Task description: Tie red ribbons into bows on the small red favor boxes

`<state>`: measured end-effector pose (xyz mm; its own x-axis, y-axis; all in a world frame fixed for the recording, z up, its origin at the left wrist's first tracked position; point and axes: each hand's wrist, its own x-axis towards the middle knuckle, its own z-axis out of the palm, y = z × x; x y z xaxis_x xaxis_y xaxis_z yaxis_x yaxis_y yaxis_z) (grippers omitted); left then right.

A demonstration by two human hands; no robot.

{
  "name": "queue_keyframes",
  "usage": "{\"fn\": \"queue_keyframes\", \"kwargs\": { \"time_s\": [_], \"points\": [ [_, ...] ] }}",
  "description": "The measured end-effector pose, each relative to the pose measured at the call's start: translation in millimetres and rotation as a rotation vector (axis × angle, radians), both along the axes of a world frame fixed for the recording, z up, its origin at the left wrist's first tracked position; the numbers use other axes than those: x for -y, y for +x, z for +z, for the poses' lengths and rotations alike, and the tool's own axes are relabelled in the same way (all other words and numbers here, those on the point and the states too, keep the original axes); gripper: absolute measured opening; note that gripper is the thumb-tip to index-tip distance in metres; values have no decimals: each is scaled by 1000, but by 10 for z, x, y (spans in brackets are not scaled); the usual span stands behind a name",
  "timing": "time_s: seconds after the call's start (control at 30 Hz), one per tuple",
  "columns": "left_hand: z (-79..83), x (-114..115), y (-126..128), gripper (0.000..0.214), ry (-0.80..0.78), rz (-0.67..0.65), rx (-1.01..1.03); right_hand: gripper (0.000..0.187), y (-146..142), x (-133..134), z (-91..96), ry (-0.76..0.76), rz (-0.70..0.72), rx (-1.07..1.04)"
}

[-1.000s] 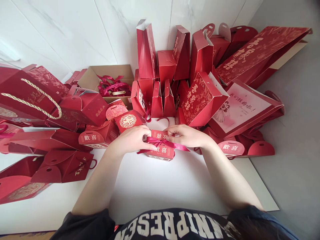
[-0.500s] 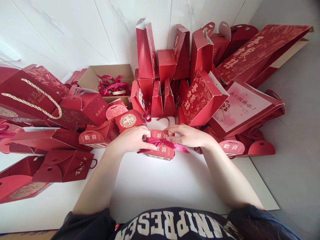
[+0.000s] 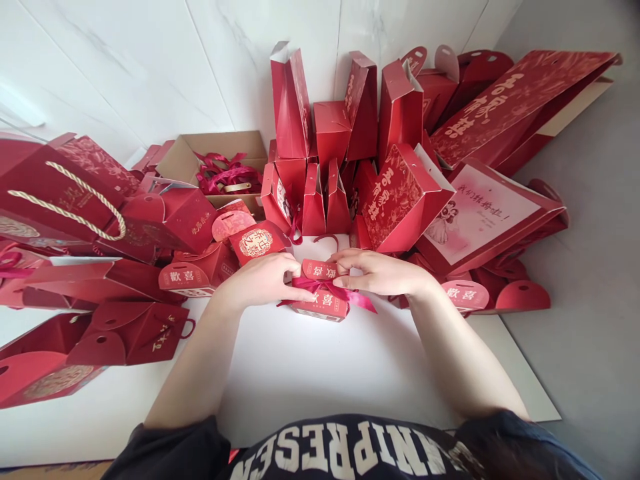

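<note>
A small red gift box [image 3: 324, 308] with gold lettering lies on the white table between my hands. Across its top runs a magenta ribbon [image 3: 361, 300], gathered into a knot or bow at the middle, with a loose tail hanging to the right. My left hand [image 3: 267, 277] pinches the ribbon at the left side of the box, thumb toward me. On the other side, my right hand [image 3: 373, 271] has thumb and fingers closed on the ribbon near the knot. The fingertips partly cover the ribbon's loops.
Behind stands a cardboard box [image 3: 235, 139] of loose magenta ribbons [image 3: 223, 173]. Red gift boxes [image 3: 333, 130] are stacked along the tiled wall. A bag with rope handles [image 3: 55, 193] and more boxes [image 3: 130, 330] crowd the left; a pink-printed bag [image 3: 480, 217] leans at right.
My hands stay at the box. My right fingers have shifted slightly along the ribbon, and its right tail hangs a little lower. The loops look drawn closer to the box.
</note>
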<state>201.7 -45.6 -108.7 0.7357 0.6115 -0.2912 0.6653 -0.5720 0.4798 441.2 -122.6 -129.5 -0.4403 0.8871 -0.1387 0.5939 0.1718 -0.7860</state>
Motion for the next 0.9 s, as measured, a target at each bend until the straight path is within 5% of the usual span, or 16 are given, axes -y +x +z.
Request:
{"fn": "queue_keyframes", "kwargs": {
  "time_s": [0.17,0.5,0.73,0.9],
  "points": [
    [-83,66,118,65,159,69,64,42,-29,1,-2,-4,-27,-97],
    [-132,111,228,68,283,2,-16,55,-151,-52,-99,294,-131,-138],
    [-109,158,222,66,286,42,-62,54,-206,-100,-211,348,-191,-151],
    [-45,113,133,64,143,41,14,41,-191,-60,-126,316,-174,-193]
  ]
}}
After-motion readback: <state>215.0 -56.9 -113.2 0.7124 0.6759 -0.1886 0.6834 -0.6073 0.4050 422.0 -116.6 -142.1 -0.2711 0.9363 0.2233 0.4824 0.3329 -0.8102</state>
